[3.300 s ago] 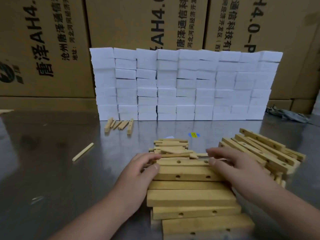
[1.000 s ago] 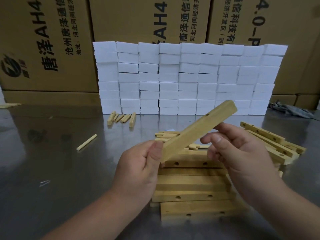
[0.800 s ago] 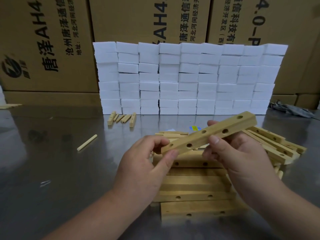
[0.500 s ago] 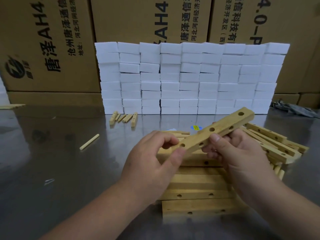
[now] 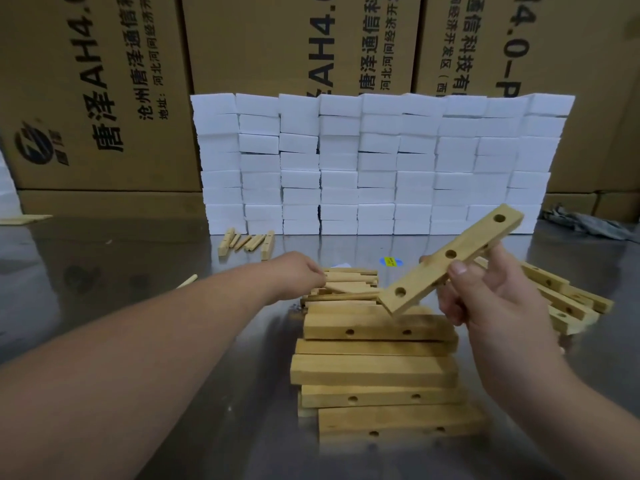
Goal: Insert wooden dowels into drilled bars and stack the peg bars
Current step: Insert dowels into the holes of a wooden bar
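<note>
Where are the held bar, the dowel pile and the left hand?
held bar [image 5: 427, 271]: head view, face between two holes
dowel pile [image 5: 349, 284]: head view, top dowels
left hand [image 5: 298, 273]: head view, back of hand

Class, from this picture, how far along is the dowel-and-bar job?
Done: perhaps the bar pile at right; pegs unclear. In hand: the right hand holds a drilled bar, three holes empty; the left hand is at the loose dowels. Left: the front stack of unpegged bars.

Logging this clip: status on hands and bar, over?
Left hand at dowels, grip unclear. Right hand holds bar, tilted, three holes showing, all empty. No obstruction seen.
</note>
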### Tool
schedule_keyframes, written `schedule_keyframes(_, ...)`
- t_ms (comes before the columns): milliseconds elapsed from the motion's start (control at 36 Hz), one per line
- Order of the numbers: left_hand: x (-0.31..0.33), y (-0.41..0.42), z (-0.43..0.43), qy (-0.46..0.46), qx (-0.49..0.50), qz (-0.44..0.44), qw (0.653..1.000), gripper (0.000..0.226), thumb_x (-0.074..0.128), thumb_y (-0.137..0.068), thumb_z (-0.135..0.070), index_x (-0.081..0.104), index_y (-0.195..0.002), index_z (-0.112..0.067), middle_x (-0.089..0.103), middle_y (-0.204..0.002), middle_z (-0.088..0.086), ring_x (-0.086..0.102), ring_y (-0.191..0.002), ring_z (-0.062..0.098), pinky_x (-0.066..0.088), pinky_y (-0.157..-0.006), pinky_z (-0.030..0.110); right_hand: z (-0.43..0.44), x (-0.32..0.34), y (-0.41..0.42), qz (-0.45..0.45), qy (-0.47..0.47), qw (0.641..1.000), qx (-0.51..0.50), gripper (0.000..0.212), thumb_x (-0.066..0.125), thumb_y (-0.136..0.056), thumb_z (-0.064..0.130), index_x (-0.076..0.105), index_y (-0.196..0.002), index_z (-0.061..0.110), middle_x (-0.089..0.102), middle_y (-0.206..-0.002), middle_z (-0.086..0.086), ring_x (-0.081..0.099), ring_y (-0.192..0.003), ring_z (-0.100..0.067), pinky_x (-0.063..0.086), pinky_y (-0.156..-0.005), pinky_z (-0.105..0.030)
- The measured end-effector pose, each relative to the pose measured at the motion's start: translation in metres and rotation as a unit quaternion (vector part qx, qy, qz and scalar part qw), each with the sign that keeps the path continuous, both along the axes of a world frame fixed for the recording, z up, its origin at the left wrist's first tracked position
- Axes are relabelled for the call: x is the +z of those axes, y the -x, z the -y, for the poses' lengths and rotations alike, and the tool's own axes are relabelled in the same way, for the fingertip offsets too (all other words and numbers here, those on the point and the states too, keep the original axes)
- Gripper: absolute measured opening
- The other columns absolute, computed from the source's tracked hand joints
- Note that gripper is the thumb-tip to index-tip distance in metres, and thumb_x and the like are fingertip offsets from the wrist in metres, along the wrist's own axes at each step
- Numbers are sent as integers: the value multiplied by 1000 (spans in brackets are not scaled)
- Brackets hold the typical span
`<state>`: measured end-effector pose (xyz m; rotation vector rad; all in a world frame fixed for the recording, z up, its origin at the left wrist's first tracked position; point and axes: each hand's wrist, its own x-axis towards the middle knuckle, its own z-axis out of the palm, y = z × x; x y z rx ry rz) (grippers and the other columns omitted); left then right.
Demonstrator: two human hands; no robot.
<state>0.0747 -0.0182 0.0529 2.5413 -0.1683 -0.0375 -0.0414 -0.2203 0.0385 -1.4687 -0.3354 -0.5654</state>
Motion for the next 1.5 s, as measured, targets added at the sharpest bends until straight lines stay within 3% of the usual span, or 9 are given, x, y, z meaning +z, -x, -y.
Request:
schedule_keyframes(139, 3, -2, 16, 16, -48, -5, 999, 42, 51, -88, -49, 63, -115, -18, 58, -119, 2, 53, -103, 18, 40, -87, 31, 0, -2, -2, 3, 15, 1000, 7, 38, 47, -94, 12, 42, -132, 8, 51, -52, 10, 42, -49, -4, 39, -46, -13)
schedule_keyframes(417, -2, -1, 15, -68, -62, 106, 990, 22, 58, -87, -42, 70, -96, -27, 65, -89, -11, 55, -77, 4, 40, -60, 19, -2, -2, -2, -10, 16, 1000, 2, 42, 49, -93, 13, 41, -134, 10, 58, -56, 11, 46, -49, -2, 41, -47, -12)
schedule_keyframes(611, 20, 36, 6, 170, -22, 204, 964, 15, 57, -89, -35, 64, -76, -33, 66, -78, -1, 60, -67, 17, 44, -54, 23, -3, -3, -1, 8, 31, 999, -24, 44, 49, -94, 16, 43, -137, 22, 62, -58, 16, 55, -53, 6, 44, -52, -11)
schedule_keyframes(722, 9, 80, 0, 283, -36, 247, 926, 25, 55, -90, -25, 62, -75, -44, 56, -57, -21, 46, -50, -3, 37, -43, 9, -2, -3, -1, 20, 45, 996, -68, 47, 48, -94, 22, 40, -139, 33, 59, -59, 19, 55, -57, 11, 43, -61, -16)
schedule_keyframes(861, -14, 124, -4, 245, -84, 307, 916, 30, 57, -88, -22, 61, -86, -51, 63, -83, -24, 56, -78, -6, 39, -63, 3, -4, -2, 2, 20, 35, 998, -56, 36, 46, -95, 26, 50, -124, 47, 64, -74, 13, 62, -66, -1, 50, -58, -16)
schedule_keyframes(972, -15, 131, -5, 173, -126, 372, 903, 18, 56, -81, -29, 67, -93, -37, 59, -70, -16, 55, -74, -1, 39, -62, 4, -6, -2, 5, 38, 52, 997, -47, 34, 42, -98, 27, 54, -113, 55, 64, -76, 20, 62, -69, 2, 53, -56, -19)
schedule_keyframes(1083, -21, 132, -2, 117, -158, 416, 888, 30, 49, -82, -29, 71, -99, -19, 50, -68, -19, 49, -61, 1, 33, -57, 3, -8, -4, 8, 35, 71, 995, -53, 39, 46, -90, 45, 45, -128, 52, 63, -100, 27, 60, -97, 2, 52, -84, -37)
schedule_keyframes(1222, -22, 133, -3, 161, -113, 462, 865, 24, 48, -84, -29, 60, -104, -29, 61, -70, -5, 54, -70, 6, 40, -58, 9, -12, -6, 10, 40, 167, 983, -58, 42, 43, -95, 30, 36, -127, 54, 47, -90, 57, 43, -93, 32, 35, -70, 6)
schedule_keyframes(1500, -25, 124, -12, 198, -35, 464, 863, 23, 45, -86, -34, 54, -107, -36, 60, -83, -17, 54, -82, -7, 38, -68, 0, -19, 0, 21, 1, 244, 970, 11, 50, 48, -81, 28, 47, -97, 74, 52, -86, 52, 47, -85, 28, 31, -64, 8)
